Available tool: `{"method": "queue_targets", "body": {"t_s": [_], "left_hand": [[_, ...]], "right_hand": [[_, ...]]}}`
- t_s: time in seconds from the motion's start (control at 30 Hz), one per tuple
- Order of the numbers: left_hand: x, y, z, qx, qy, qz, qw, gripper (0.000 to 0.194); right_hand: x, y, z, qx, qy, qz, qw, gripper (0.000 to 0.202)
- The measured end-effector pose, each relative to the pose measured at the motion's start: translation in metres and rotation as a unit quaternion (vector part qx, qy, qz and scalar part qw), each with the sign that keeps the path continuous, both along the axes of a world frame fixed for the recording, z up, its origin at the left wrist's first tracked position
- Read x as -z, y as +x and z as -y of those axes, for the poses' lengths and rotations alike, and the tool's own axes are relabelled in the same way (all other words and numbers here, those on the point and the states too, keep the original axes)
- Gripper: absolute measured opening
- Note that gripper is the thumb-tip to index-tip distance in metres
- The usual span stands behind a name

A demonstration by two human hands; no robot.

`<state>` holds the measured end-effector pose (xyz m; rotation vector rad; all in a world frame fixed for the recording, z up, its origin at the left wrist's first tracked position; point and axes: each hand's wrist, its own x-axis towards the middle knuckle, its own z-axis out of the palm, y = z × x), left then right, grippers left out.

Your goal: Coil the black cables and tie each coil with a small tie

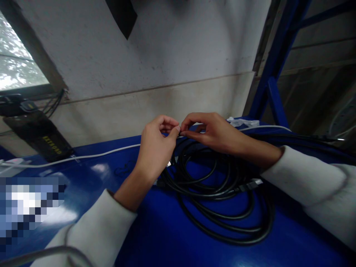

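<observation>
My left hand [160,142] and my right hand [213,131] meet at the fingertips above the back of a blue table [144,230]. Both are closed in a pinch around a tiny dark piece between them, too small and covered to name. Below and in front of my hands lies a coiled black cable [222,215], its loops overlapping. A cable plug [250,184] with a pale metal end rests on the right part of the coil. Thin black ties or wires [124,168] lie left of my left wrist.
A white cord [105,152] runs along the table's back edge by the wall. At the left leans a dark bottle [46,135] with yellow lettering. Crumpled clear plastic [243,122] lies behind my right wrist. A blue metal frame [278,70] stands at the right.
</observation>
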<state>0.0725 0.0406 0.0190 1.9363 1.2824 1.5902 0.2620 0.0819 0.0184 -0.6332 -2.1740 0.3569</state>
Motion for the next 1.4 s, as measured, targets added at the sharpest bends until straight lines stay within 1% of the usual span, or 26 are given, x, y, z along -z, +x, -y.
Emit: {"method": "queue_targets", "body": {"t_s": [0.17,0.37,0.63,0.9,1.07,1.4], "left_hand": [[-0.0007,0.0015,0.0020,-0.005,-0.001,-0.001,1.000,0.007],[-0.0014,0.0024,0.0037,-0.001,0.004,-0.013,1.000,0.014],[0.0000,0.0010,0.0040,0.010,0.027,-0.037,0.999,0.016],[-0.0025,0.0017,0.0077,0.003,0.048,-0.071,0.996,0.016],[-0.0008,0.0011,0.0067,-0.003,0.056,-0.080,0.995,0.017],[-0.0010,0.0005,0.0052,-0.019,0.028,-0.079,0.996,0.014]], "right_hand": [[-0.0003,-0.0015,0.0003,-0.002,-0.016,-0.012,1.000,0.010],[-0.0008,-0.0023,0.0003,0.005,-0.013,-0.016,1.000,0.009],[0.0014,-0.0017,-0.0012,0.018,-0.022,-0.031,0.999,0.018],[0.0012,-0.0014,-0.0011,0.021,-0.023,-0.026,0.999,0.015],[0.0017,-0.0005,-0.0021,0.021,-0.015,-0.030,0.999,0.013],[-0.0010,-0.0021,0.0026,0.008,-0.010,-0.017,1.000,0.007]]}}
